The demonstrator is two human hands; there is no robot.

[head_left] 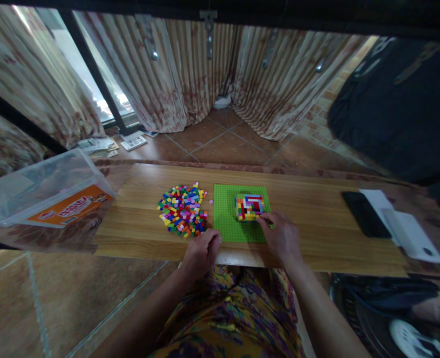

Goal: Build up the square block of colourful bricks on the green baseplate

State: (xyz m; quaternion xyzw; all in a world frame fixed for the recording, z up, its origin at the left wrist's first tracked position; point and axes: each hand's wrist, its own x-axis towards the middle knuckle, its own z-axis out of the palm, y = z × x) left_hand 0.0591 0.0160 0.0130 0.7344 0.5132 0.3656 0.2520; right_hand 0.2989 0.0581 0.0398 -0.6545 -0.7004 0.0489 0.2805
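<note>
The person I'm watching wears a soft, loose garment with a busy print all over it. Mustard yellow and golden brown run into purple and darker plum, in blotchy shapes that might be flowers or leaves; the pattern is too blurred for me to say which. Brighter yellow flecks stand out near the middle, and the cloth falls in shallow creases. The left forearm and right forearm are bare, narrowing smoothly toward the wrists, and the left hand and right hand are bare too.
</note>
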